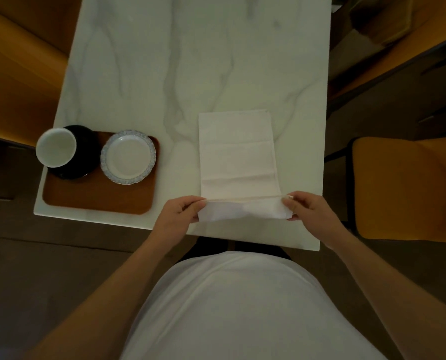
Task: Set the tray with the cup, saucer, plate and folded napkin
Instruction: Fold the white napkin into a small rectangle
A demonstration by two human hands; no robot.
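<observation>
A white cloth napkin lies on the marble table, creased across, its near edge lifted. My left hand pinches the near left corner and my right hand pinches the near right corner, the edge stretched taut between them. At the table's near left sits a brown tray. On it a white cup stands on a black saucer, and a small white plate with a blue patterned rim sits to their right.
The white marble table stretches away beyond the napkin. An orange chair stands to the right, and orange seating lines the left side. The table's near edge is just below my hands.
</observation>
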